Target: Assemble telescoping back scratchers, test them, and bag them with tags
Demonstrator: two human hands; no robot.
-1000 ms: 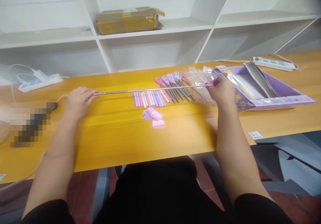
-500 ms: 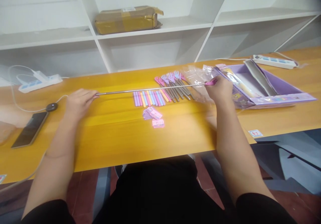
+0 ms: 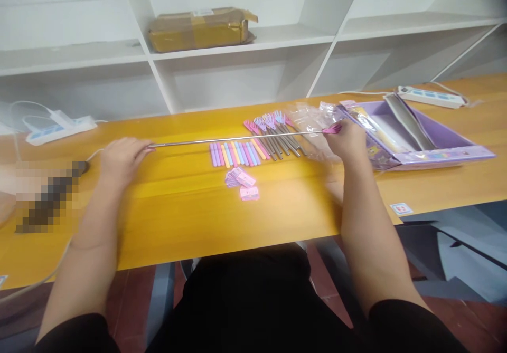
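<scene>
Silver rod (image 3: 237, 139) (pink tip); pastel sticks (image 3: 234, 154); purple box (image 3: 443, 139); yellow-orange table (image 3: 190, 210).

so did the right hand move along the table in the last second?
No. The right hand holds the pink tip of the extended rod in the same spot, just left of the purple box, by the plastic bag.

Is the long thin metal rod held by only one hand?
No, the left hand grips one end of the long thin metal rod and the right hand grips its pink-tipped end.
</scene>
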